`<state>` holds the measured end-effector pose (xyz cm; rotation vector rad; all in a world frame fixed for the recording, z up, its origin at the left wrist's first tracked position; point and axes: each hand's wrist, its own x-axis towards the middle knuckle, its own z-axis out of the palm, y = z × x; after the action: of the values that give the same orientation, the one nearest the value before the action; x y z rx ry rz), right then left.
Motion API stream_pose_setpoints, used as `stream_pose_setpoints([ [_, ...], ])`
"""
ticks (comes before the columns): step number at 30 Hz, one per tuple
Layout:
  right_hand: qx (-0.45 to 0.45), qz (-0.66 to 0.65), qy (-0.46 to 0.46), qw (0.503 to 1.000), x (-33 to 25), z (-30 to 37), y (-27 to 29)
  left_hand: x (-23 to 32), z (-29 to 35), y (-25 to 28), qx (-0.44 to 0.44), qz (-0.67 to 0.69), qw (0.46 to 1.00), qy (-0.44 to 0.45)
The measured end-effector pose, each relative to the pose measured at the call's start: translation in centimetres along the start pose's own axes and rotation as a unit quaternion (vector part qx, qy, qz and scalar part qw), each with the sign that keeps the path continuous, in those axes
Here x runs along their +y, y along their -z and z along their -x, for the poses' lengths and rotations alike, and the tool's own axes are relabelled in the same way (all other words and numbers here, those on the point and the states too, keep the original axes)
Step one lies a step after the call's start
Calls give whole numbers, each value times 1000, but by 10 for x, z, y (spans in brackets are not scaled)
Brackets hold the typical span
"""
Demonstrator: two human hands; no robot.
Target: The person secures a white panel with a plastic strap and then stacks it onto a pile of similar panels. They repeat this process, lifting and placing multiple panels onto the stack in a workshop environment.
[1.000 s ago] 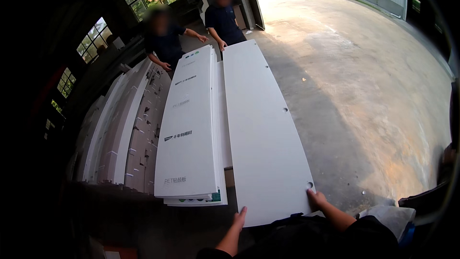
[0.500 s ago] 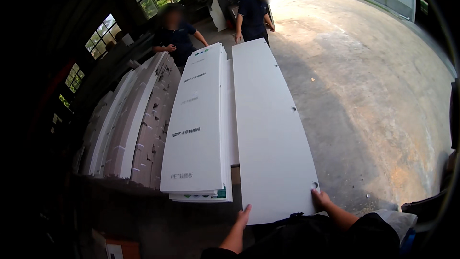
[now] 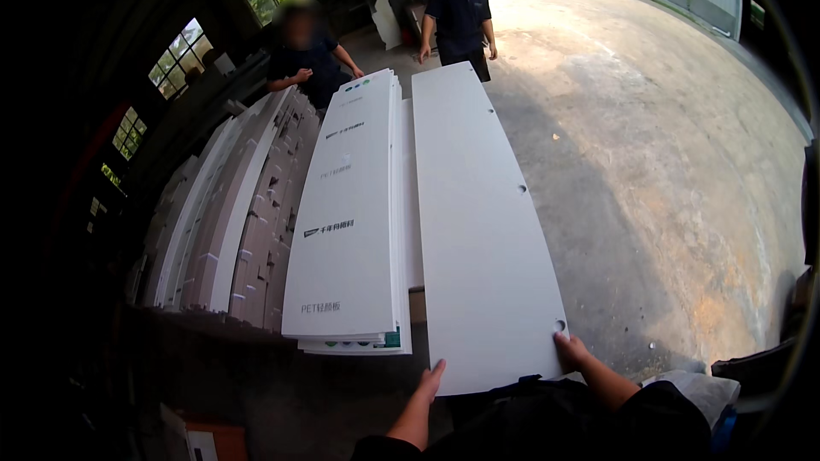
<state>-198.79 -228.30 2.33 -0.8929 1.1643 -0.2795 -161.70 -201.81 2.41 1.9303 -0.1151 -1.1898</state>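
A long white panel [image 3: 483, 230] with several round hinge holes along its right edge stretches away in front of me. My left hand [image 3: 432, 381] grips its near left corner, thumb on top and fingers out of sight underneath. On the near right edge, my right hand [image 3: 571, 351] is closed round the board just below the nearest hole, its thumb at the rim. Left of the panel, a stack of white printed boards [image 3: 342, 213] lies lengthwise, with a narrow gap at the near end.
Farther left stands a large pile of grey-brown and white boards [image 3: 218, 230]. Two people in dark shirts [image 3: 316, 60] stand beyond the far ends; one is nearer the printed stack, another person [image 3: 459, 21] behind my panel. Concrete floor [image 3: 649, 162] spreads to the right. An orange-brown box [image 3: 218, 442] sits low left.
The person behind the panel has straightened and turned, with arms hanging at the sides. The view has shifted slightly; my hands keep the same hold on the panel.
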Motion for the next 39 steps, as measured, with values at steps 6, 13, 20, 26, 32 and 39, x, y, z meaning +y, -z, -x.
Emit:
stream_pose_setpoints([
  [6,13,10,14,1000,5,-2,6,15,13,-9,-3,0,1000,-13],
  [13,13,44,20,999,-1,4,2,24,20,-9,37,-25,999,20],
  [20,24,69,57,996,-1,6,4,21,17,-12,2,19,999,-33],
  [26,24,51,51,997,16,-9,7,21,18,-8,-3,19,1000,-22],
  [32,0,3,0,1000,11,-5,8,27,22,-10,-12,21,1000,18],
  [39,28,-99,-82,991,-40,27,-20,17,4,-10,3,53,998,46],
])
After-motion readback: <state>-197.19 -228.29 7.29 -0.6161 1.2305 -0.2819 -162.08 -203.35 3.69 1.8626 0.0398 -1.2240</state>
